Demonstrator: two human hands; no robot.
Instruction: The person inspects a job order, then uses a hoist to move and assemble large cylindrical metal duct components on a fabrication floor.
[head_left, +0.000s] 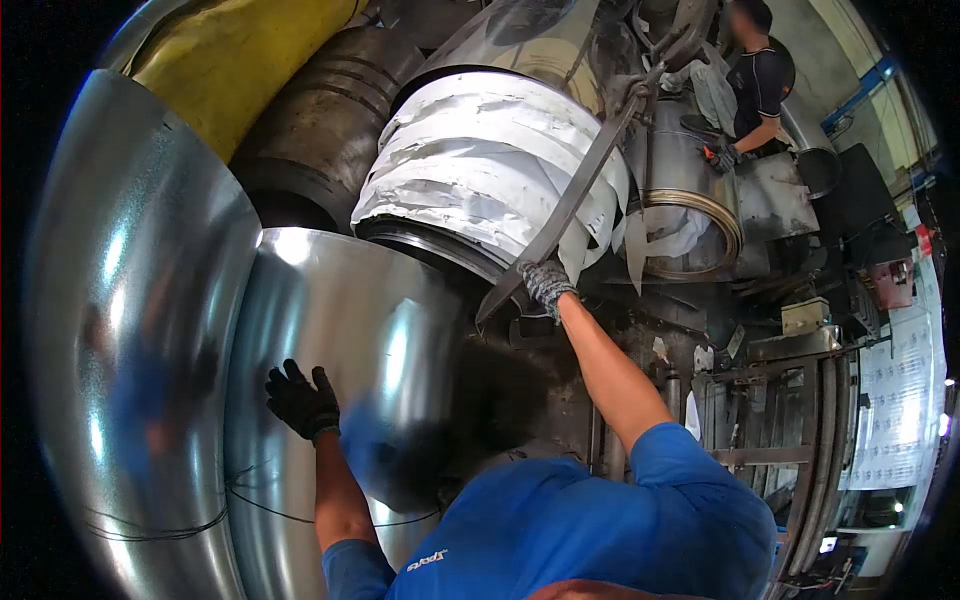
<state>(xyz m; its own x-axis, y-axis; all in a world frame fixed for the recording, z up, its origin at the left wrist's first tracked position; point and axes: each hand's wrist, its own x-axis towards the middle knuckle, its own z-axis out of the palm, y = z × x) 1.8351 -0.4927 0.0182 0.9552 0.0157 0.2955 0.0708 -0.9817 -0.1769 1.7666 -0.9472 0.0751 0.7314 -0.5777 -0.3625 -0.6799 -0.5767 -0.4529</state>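
My left hand (pixel 303 401), in a dark glove, rests with spread fingers on the side of a large shiny sheet-metal coil (pixel 345 285). A thin dark wire (pixel 270 512) runs around the lower part of this coil. My right hand (pixel 546 287), in a grey knitted glove, is closed on a long flat grey strap (pixel 585 185) near its lower end. The strap slants up to the right toward a metal hook (pixel 680 45). Beyond my right hand lies a coil wrapped in torn white covering (pixel 470 160).
Another shiny coil (pixel 140 300) stands at the left. Behind are a dark banded cylinder (pixel 325 120) and a yellow cover (pixel 235 70). A co-worker (pixel 755 90) with gloved hands is beside a coil with a brass-coloured rim (pixel 735 235). A metal rack (pixel 760 455) stands at the right.
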